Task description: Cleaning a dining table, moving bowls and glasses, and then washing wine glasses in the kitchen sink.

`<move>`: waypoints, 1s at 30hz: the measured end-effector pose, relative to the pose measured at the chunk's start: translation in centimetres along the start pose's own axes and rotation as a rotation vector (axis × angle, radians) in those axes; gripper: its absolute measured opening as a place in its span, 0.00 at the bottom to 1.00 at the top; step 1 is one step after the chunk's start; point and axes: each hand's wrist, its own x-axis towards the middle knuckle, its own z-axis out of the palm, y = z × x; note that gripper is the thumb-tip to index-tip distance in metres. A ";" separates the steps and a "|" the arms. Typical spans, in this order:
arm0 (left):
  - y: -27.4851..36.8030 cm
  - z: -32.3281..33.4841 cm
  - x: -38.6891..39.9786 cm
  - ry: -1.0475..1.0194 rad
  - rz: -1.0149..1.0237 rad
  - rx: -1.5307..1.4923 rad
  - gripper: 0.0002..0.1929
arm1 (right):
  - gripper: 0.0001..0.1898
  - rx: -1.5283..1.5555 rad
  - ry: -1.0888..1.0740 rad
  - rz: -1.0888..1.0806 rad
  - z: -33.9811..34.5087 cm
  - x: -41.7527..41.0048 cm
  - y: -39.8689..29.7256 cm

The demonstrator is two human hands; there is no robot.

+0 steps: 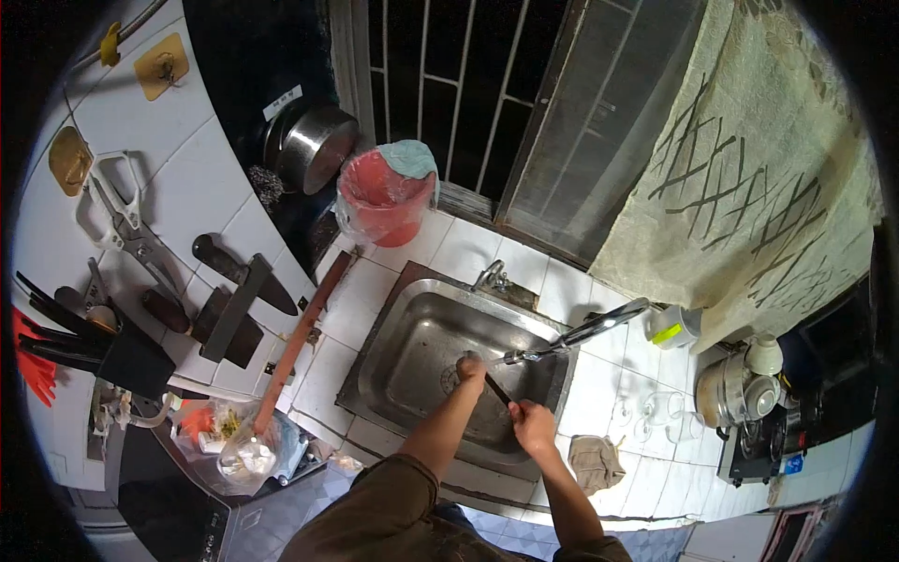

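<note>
Over the stainless steel sink (414, 351), my right hand (534, 427) grips the lower end of a black-handled utensil (499, 388). My left hand (472, 368) closes around its upper end and hides the head, so its kind cannot be told. The utensil slants across the basin above the drain. Just right of my left hand, the chrome faucet spout (597, 327) reaches in over the basin with its tip close to my fingers. Water seems to run from it onto that hand. A folded brown cloth (595, 462) lies on the tiled counter to the right of my right hand.
Clear glasses (664, 407) stand on the right counter near a steel pot (723, 386) and a gas stove (755, 449). A pink bucket (388, 197) sits behind the sink. Knives (246, 274) and scissors (133, 232) hang at left, above plastic bags (246, 456).
</note>
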 end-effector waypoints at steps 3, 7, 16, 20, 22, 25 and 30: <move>-1.7 2.3 2.6 0.070 0.047 -0.067 0.14 | 0.15 0.053 -0.013 0.115 -3.0 -2.3 -0.2; -2.5 -6.4 10.0 -0.089 0.540 0.061 0.07 | 0.16 0.229 -0.029 -0.033 -1.5 -2.7 -2.5; 0.7 -5.3 -4.3 -0.471 -0.030 -0.548 0.09 | 0.18 0.318 0.061 -0.087 3.2 -0.1 2.4; 3.7 -6.4 -3.7 -0.067 -0.027 -0.538 0.11 | 0.17 0.100 0.171 -0.197 0.2 -3.2 -1.3; 4.4 -8.4 -3.6 -0.265 0.036 -0.516 0.10 | 0.16 0.130 0.146 -0.206 0.1 -3.7 -0.1; 7.2 -10.7 -8.4 -0.560 0.130 -0.331 0.12 | 0.17 0.325 0.141 -0.193 2.5 -2.3 4.1; 12.8 -16.9 -15.2 -0.556 0.510 -0.194 0.12 | 0.16 0.953 -0.315 -0.021 5.5 -1.3 2.7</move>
